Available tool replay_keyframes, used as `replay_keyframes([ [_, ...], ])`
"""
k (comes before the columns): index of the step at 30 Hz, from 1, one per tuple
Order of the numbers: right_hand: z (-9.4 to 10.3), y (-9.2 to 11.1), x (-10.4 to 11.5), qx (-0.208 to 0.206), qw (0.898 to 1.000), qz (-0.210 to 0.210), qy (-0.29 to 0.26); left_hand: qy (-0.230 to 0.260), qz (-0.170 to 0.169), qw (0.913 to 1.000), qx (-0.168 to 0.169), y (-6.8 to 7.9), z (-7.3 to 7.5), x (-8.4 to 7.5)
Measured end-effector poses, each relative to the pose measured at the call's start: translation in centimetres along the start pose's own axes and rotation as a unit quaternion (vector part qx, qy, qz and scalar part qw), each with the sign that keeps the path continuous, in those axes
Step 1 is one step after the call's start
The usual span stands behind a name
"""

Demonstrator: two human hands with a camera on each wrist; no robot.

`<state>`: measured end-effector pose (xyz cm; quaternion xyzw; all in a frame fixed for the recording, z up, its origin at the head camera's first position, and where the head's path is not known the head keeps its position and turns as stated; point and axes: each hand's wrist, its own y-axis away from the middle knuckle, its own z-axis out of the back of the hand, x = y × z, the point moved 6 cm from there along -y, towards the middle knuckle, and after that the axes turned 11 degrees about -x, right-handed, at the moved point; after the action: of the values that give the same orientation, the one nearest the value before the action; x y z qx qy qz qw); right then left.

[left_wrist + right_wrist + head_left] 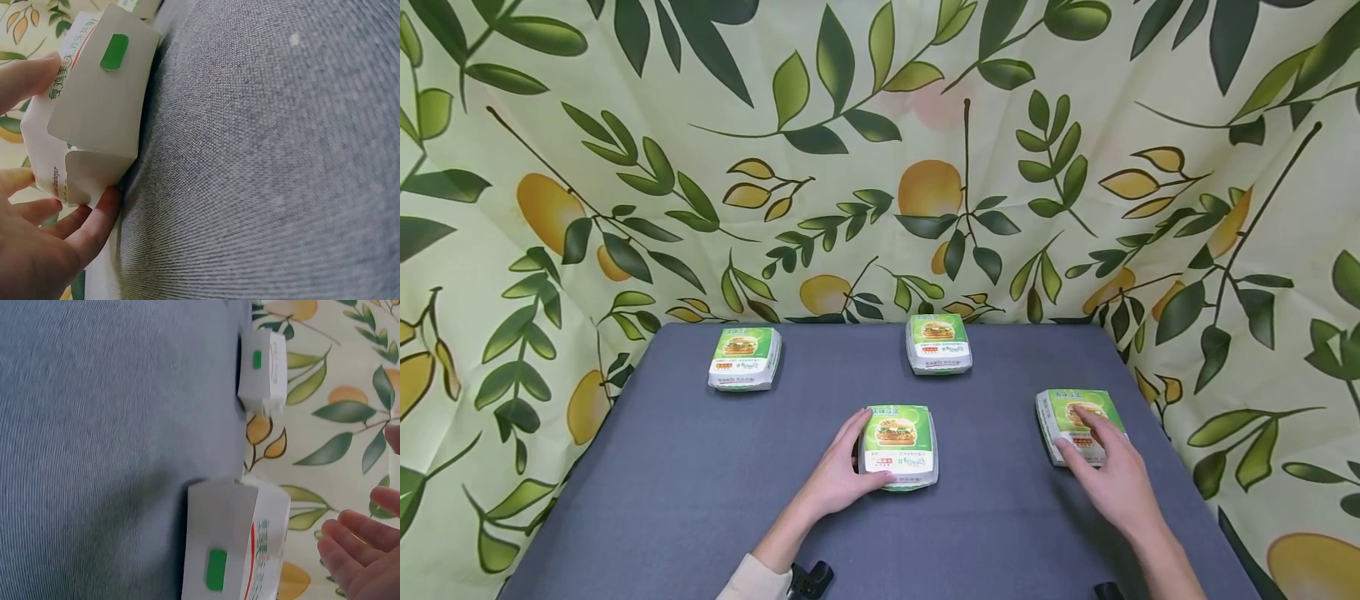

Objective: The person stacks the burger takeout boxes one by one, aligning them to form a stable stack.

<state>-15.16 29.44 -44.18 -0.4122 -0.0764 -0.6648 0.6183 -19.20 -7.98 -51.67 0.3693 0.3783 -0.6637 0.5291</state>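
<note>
A green-and-white burger box [898, 443] with a burger picture on its lid sits near the middle of the table. My left hand [844, 467] grips it from the left, thumb at the front edge and fingers along the side. In the left wrist view, the fingers of my left hand [53, 234] touch the white side of that burger box [103, 94]. My right hand [1112, 475] hovers over a second burger box [1078, 408] at the right and partly covers it. In the right wrist view, my right hand [365, 544] is apart from that burger box [222, 544], fingers loosely bent.
Another burger box [745, 358] stands at the back left, and one more burger box [938, 343] at the back centre. The table [647, 492] has a dark blue-grey cloth. A leaf-and-fruit patterned curtain [865, 225] hangs behind and at both sides.
</note>
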Motion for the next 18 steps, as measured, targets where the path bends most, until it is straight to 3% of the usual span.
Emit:
replay_keyframes([
  [9, 1.7, -0.6, -1.7, -0.04, 0.999, -0.017, 0.014, 0.001, -0.003, 1.0, 0.001, 0.0, 0.0, 0.0],
  [18, 2.6, -1.2, -4.1, -0.035, 0.998, -0.043, 0.021, 0.005, -0.002, 1.0, -0.002, 0.0, 0.0, 0.0],
])
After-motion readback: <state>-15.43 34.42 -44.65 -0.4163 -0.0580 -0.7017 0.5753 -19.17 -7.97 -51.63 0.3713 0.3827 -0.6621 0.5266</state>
